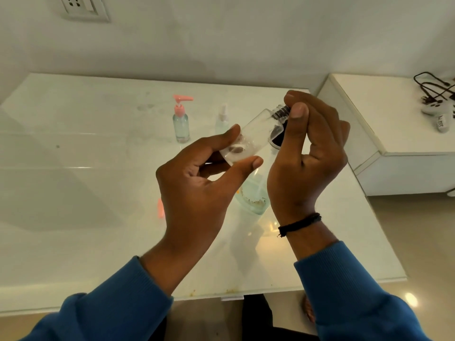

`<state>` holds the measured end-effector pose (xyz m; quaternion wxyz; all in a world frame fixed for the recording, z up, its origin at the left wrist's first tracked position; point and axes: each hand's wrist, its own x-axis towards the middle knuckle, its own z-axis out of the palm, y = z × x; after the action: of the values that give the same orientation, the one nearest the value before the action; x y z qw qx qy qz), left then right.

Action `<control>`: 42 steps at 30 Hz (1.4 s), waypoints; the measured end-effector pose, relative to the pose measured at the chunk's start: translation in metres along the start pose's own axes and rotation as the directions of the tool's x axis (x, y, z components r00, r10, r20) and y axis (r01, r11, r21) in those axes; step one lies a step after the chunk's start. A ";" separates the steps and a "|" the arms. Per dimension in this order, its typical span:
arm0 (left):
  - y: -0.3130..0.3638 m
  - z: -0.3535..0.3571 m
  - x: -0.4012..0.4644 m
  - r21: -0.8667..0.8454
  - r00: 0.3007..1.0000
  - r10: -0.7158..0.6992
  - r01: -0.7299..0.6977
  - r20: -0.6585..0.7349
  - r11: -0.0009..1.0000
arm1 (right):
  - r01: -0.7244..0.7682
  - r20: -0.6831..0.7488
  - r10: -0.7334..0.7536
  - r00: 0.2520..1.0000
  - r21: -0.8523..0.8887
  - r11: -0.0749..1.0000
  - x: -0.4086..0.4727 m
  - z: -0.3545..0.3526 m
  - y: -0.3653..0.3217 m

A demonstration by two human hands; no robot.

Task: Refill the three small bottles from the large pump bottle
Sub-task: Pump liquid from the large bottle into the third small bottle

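at mid-frame a small clear bottle (251, 137) is held tilted, pinched at its base by the left hand (197, 193); its dark cap (280, 114) is pinched by the right hand (307, 153).

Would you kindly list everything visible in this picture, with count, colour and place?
Small clear bottle: one, clear, tilted, held above the table.
Black cap: one, at that bottle's neck.
Pink pump bottle: one, clear, upright, table rear.
Spray bottle: one, clear, beside it.
Large bottle: one, clear, partly hidden below the hands.
Table: one, white.
Cabinet: one, white, right.
Wall socket: one, white.
Left hand: holds bottle.
Right hand: pinches cap.
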<state>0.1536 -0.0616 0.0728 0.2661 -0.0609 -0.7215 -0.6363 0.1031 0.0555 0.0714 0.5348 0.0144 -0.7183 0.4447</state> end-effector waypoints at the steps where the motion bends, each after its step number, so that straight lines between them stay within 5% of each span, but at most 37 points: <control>1: 0.000 0.000 -0.001 0.001 1.000 -0.004 0.004 -0.001 1.000 | -0.002 0.003 0.002 1.000 -0.001 1.000 -0.001 0.000 0.001; 42: -0.002 0.000 -0.001 -0.003 1.000 -0.006 0.006 0.000 1.000 | 0.017 0.009 -0.017 1.000 -0.005 1.000 -0.001 -0.001 0.004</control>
<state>0.1533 -0.0614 0.0711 0.2642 -0.0592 -0.7207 -0.6382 0.1024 0.0576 0.0680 0.5355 0.0212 -0.7215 0.4384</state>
